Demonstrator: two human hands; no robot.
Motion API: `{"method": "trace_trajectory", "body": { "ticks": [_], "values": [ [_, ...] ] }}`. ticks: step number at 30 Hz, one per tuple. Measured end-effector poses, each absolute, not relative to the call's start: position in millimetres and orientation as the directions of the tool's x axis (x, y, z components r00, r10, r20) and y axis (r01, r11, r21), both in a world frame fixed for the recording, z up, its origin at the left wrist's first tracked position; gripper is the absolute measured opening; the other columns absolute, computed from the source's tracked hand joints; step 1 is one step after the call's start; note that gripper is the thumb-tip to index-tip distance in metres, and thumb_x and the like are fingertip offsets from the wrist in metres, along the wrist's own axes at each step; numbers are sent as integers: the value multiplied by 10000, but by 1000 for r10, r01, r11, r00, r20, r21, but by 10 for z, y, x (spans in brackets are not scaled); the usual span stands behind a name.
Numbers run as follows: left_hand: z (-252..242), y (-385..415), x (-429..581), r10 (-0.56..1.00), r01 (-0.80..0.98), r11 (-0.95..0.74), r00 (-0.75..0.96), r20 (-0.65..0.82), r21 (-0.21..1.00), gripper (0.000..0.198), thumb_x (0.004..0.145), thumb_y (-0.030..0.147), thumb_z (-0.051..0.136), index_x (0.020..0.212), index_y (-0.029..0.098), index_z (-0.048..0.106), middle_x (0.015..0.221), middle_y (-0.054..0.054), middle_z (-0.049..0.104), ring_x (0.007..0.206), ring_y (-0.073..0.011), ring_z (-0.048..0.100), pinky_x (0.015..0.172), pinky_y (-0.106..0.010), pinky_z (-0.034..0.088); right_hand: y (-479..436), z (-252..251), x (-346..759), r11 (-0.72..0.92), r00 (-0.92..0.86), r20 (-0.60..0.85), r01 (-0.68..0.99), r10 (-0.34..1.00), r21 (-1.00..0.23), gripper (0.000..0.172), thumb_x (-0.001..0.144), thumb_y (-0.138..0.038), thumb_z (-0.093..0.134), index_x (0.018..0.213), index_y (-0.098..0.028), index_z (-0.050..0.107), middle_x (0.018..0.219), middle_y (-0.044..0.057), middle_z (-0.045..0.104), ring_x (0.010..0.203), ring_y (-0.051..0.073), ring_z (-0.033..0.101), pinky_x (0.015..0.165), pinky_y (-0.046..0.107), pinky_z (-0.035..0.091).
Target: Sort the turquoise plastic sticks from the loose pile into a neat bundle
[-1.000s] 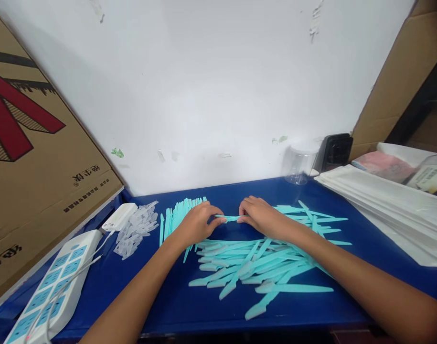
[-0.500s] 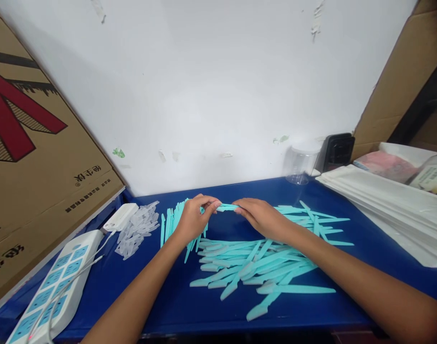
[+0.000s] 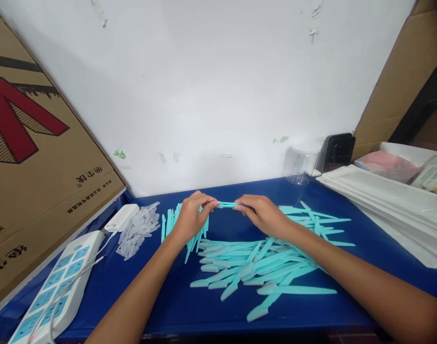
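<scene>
Between my two hands, above the blue table, are slim turquoise eyebrow razors (image 3: 227, 205), more than one by the look of it. My left hand (image 3: 196, 212) pinches their left end with thumb and fingers. At the right end, my right hand (image 3: 258, 212) is closed on them too, its fingertips partly hiding that end. Below the hands lies a large loose pile of turquoise eyebrow razors (image 3: 254, 263) with paler blade ends. A narrower group of razors (image 3: 171, 220) lies beside and partly behind my left hand. More razors (image 3: 318, 222) lie beyond my right forearm.
Small clear plastic pieces (image 3: 138, 231) are heaped on the left, beside a white adapter (image 3: 122, 218) and a power strip (image 3: 60, 282) with cables. A clear jar (image 3: 300, 162) stands by the wall. White stacked sheets (image 3: 383, 210) lie right; a cardboard box (image 3: 42, 191) stands left.
Both hands keep their pinch on the razors and have shifted very slightly. The razors between them now look a little more level. The piles on the table lie as before.
</scene>
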State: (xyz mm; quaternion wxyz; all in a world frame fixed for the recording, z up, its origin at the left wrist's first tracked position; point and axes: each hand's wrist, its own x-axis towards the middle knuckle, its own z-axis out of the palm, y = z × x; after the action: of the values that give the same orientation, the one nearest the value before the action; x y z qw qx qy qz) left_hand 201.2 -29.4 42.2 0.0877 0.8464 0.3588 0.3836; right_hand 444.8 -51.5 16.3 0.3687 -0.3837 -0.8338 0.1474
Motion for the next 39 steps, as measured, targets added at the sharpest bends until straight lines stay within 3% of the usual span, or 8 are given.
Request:
{"method": "trace_trajectory", "body": {
  "ticks": [13, 19, 22, 25, 29, 32, 35, 39],
  "values": [
    [498, -229, 1879, 684, 522, -724, 453, 572, 451, 248, 960, 364, 620, 826, 206, 758, 785, -29, 732, 784, -178, 633, 746, -285, 465, -487, 190, 4494, 676, -432, 522, 519, 736, -523, 311, 1064, -352, 448, 917, -197, 674, 800, 26, 646, 702, 161, 575, 661, 265, 381],
    [763, 39, 1043, 735, 792, -470, 106, 669, 391, 343, 919, 465, 606, 812, 176, 755, 831, -55, 756, 827, -216, 681, 812, -295, 472, -249, 186, 4855, 548, -257, 533, 662, 806, -510, 342, 1039, -363, 475, 784, -183, 616, 724, 20, 658, 640, 160, 584, 631, 262, 360],
    [814, 162, 534, 863, 955, -200, 66, 500, 219, 403, 903, 528, 559, 800, 196, 762, 753, -62, 750, 727, -240, 663, 710, -312, 440, -217, 138, 4872, 516, -236, 536, 721, 811, -462, 327, 1037, -345, 461, 783, -188, 594, 714, 22, 647, 637, 166, 568, 620, 270, 337],
    [752, 245, 137, 963, 998, 49, -60, 264, 47, 421, 867, 546, 550, 743, 198, 751, 720, -104, 738, 720, -286, 660, 640, -333, 415, -249, 68, 4783, 523, -284, 508, 739, 813, -425, 320, 1043, -331, 431, 805, -190, 592, 738, 34, 647, 662, 175, 562, 616, 275, 327],
    [642, 292, -161, 977, 975, 212, -213, 14, 64, 406, 826, 548, 587, 768, 190, 769, 820, -125, 765, 781, -295, 683, 680, -338, 460, -284, 20, 4719, 527, -311, 480, 737, 820, -423, 329, 1050, -335, 412, 827, -190, 605, 742, 34, 650, 654, 173, 558, 606, 275, 327],
    [623, 273, -240, 965, 963, 262, -259, -48, 70, 409, 815, 542, 605, 839, 179, 791, 914, -160, 770, 837, -320, 686, 723, -365, 478, -289, 29, 4728, 516, -302, 474, 742, 827, -428, 327, 1049, -333, 417, 853, -184, 632, 758, 40, 662, 667, 176, 572, 608, 274, 339],
    [656, 232, -213, 957, 957, 288, -288, 9, 43, 486, 783, 599, 638, 952, 176, 807, 1013, -211, 756, 961, -390, 668, 782, -419, 485, -306, 57, 4726, 517, -302, 475, 741, 827, -429, 331, 1050, -336, 418, 875, -180, 652, 771, 47, 669, 671, 181, 582, 611, 276, 351],
    [683, 192, 152, 924, 985, 168, -147, 353, -27, 524, 840, 591, 602, 1018, 143, 809, 1099, -248, 729, 1122, -449, 593, 869, -473, 471, -369, 114, 4668, 539, -309, 504, 734, 807, -413, 350, 1052, -356, 429, 859, -180, 662, 776, 57, 671, 688, 192, 597, 620, 281, 373]
  ]
}}
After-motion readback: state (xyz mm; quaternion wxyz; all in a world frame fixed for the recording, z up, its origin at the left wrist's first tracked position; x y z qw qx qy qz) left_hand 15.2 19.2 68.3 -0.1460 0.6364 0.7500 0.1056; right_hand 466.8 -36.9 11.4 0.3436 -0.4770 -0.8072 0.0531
